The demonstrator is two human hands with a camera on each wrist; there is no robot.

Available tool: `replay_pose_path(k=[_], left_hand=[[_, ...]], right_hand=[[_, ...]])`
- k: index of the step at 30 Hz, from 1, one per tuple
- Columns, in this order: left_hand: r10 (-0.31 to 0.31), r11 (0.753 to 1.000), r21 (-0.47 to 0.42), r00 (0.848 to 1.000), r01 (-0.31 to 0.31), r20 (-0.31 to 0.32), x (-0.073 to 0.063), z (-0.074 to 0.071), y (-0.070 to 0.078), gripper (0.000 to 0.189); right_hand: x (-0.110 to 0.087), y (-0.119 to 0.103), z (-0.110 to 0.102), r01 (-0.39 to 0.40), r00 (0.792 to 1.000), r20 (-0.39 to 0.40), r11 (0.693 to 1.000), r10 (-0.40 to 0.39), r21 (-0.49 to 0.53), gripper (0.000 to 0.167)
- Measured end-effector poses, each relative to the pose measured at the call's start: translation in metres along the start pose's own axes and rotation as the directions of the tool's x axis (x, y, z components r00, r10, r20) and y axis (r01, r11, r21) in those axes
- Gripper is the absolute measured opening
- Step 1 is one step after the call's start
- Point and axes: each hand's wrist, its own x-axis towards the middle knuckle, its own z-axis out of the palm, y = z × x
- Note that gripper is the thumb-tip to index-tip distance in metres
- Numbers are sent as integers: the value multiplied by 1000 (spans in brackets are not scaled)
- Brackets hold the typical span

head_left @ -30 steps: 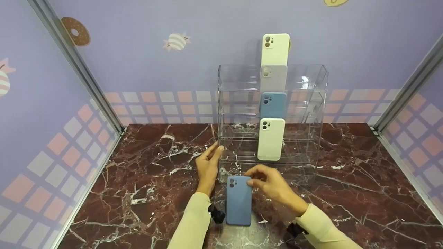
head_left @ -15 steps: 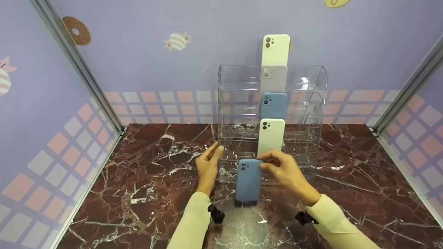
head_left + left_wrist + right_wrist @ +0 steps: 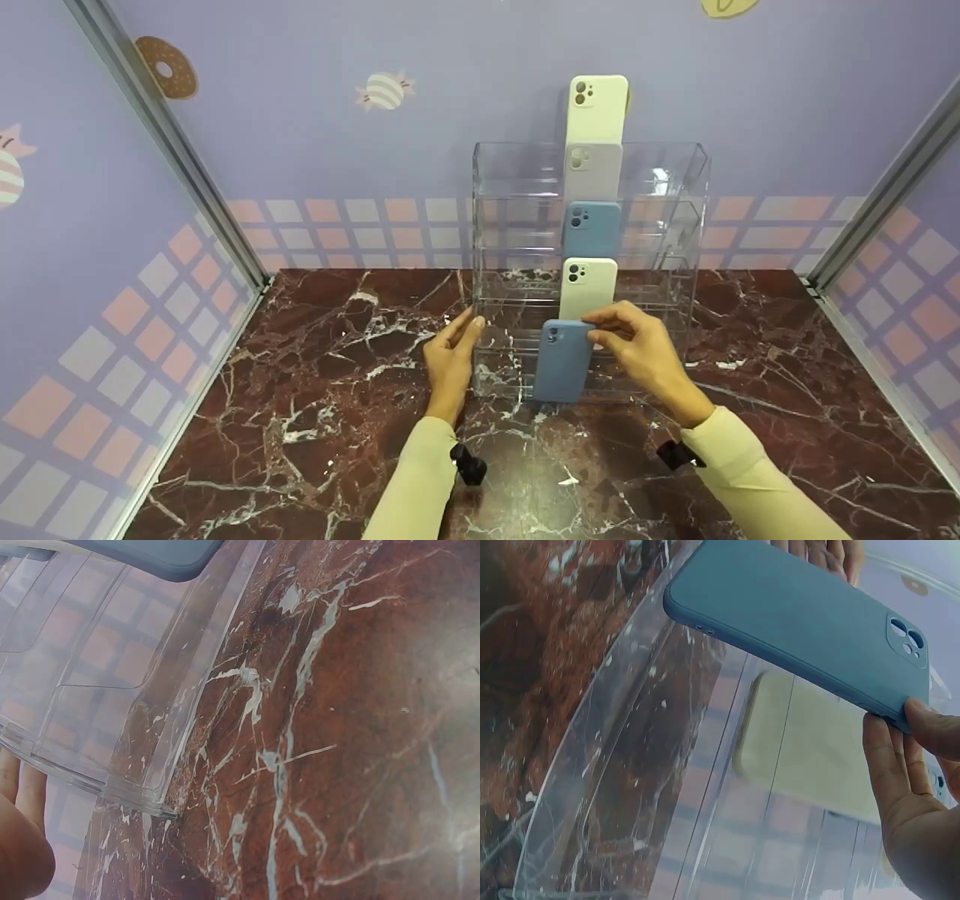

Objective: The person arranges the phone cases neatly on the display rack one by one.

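Observation:
My right hand (image 3: 646,352) pinches a blue phone case (image 3: 561,364) by its upper right edge, thumb on its back beside the camera cutout. Slightly tilted, the case stands in front of the lower part of a clear acrylic tiered rack (image 3: 517,315). In the right wrist view the blue phone case (image 3: 787,622) spans the top, with a cream phone case (image 3: 810,750) behind it in the rack. My left hand (image 3: 451,360) touches the rack's left side with fairly straight fingers. Only part of the left hand (image 3: 22,840) shows in the left wrist view.
Above the cream phone case (image 3: 588,289), a blue case (image 3: 592,231), a pale lilac case (image 3: 594,169) and another cream case (image 3: 598,112) rise in one column of the rack. A dark red marbled table (image 3: 360,450) lies beneath, with patterned walls (image 3: 375,150) around.
My right hand has lifted the blue phone case off the table and carried it up, forward and to the right, before the rack. My left hand has stayed at the rack's side.

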Motion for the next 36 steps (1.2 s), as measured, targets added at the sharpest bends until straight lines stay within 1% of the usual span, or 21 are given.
replay_pose_path(k=[4, 10, 15, 20, 22, 23, 28, 30, 32, 36], left_hand=[[-12, 1000, -1, 1000, 12, -4, 7, 0, -18, 33], [-3, 1000, -21, 1000, 3, 10, 9, -2, -23, 34], [12, 1000, -3, 1000, -12, 22, 8, -3, -23, 34], [9, 1000, 19, 1000, -9, 4, 9, -2, -23, 33], [8, 1000, 22, 1000, -8, -1, 8, -1, -21, 33], [9, 1000, 19, 1000, -9, -1, 7, -1, -19, 32], [26, 1000, -5, 1000, -26, 8, -3, 0, 5, 32], [34, 999, -8, 999, -34, 9, -6, 0, 12, 31], [29, 1000, -6, 1000, -29, 7, -6, 0, 11, 31], [8, 1000, 9, 1000, -8, -3, 2, 0, -6, 31]], right_hand=[[3, 4, -5, 6, 1000, -18, 1000, -6, -10, 22], [6, 8, -11, 2, 999, -43, 999, -4, -42, 22], [8, 9, -15, -4, 999, -55, 998, 1, -67, 21], [10, 8, -19, -9, 998, -55, 999, 6, -46, 22], [10, 8, -20, -8, 999, -54, 999, 6, -45, 23], [11, 8, -20, -8, 999, -54, 999, 5, -46, 23], [11, 15, -21, -11, 998, -56, 998, 8, -65, 23], [11, 18, -21, -9, 998, -58, 997, 4, -78, 23], [11, 21, -21, -6, 998, -60, 995, 0, -95, 22], [11, 26, -20, -11, 998, -57, 991, 4, -130, 22]])
